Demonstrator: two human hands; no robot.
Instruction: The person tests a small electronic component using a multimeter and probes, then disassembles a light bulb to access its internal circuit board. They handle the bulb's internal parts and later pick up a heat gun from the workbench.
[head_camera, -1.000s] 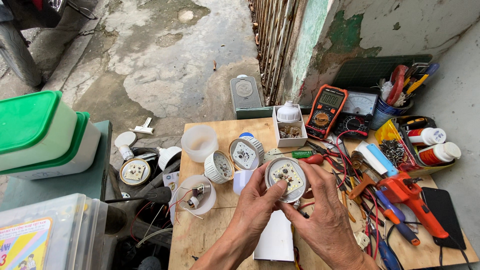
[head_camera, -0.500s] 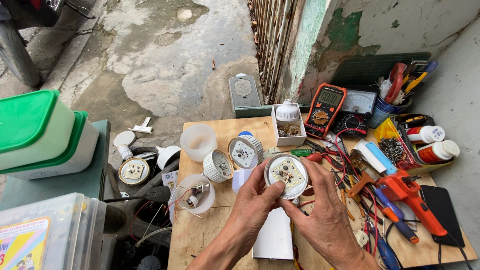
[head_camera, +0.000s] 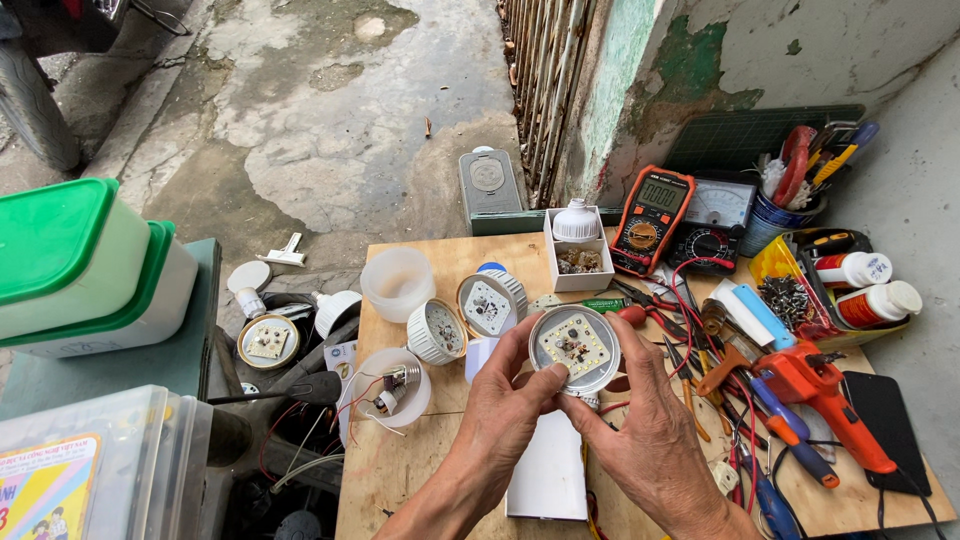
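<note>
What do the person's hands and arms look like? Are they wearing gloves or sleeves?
No gloves and no sleeves show. The left hand and the right hand are both bare, and so are the forearms as far as the picture reaches. No ring, watch or bracelet can be seen. The hands look bony, with wrinkled knuckles, raised veins and short fingernails. The forearms are lean.

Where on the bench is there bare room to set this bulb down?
Bare wood lies on the table at its near-left corner, below the clear dome, left of the left hand. The right side is crowded with pliers, the orange tool and wires.
</note>
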